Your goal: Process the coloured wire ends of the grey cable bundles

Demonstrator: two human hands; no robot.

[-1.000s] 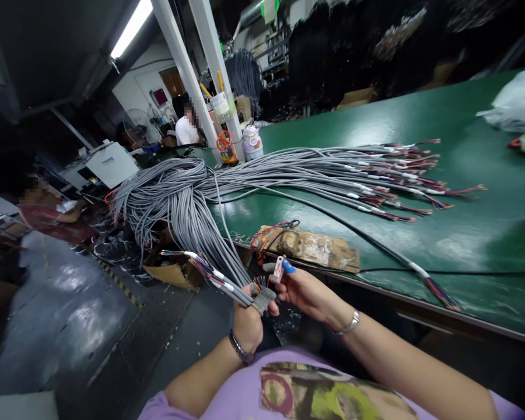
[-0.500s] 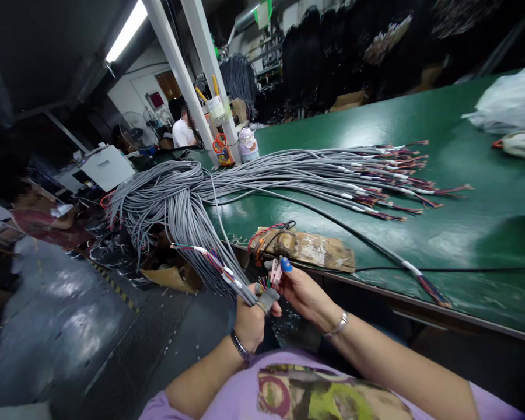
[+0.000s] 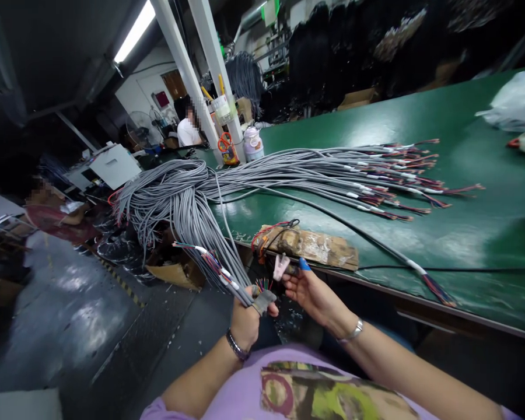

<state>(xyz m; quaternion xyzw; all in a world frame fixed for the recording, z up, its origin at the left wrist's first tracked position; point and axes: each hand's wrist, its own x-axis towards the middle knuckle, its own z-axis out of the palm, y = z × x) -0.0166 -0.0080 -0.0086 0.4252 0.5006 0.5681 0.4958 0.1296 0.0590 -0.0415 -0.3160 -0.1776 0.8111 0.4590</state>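
Note:
My left hand (image 3: 245, 321) is closed round several grey cables (image 3: 238, 293), a grey cover on its thumb. Thin multicoloured wire ends (image 3: 265, 284) stick up beside that thumb, and other stripped ends with white wraps (image 3: 222, 272) point away to the left. Just right of a pale pink clip (image 3: 281, 267), my right hand (image 3: 308, 291) has its thumb raised, with a blue cover on the tip, and its other fingers loosely curled. Nothing shows in its grasp. The clip sits at the front edge of a worn wooden block (image 3: 319, 248); how it is fixed is hidden.
A large bundle of grey cables (image 3: 262, 169) drapes over the green table (image 3: 476, 233), coloured ends fanning right. One cable (image 3: 371, 238) reaches the front edge. A lilac container (image 3: 252, 144) stands by the post. Plastic bags (image 3: 516, 102) lie far right. Co-workers sit at left.
My right hand has moved to the right, away from the pink clip, which its fingers were around before. My left hand still holds the cables and has shifted slightly left and down.

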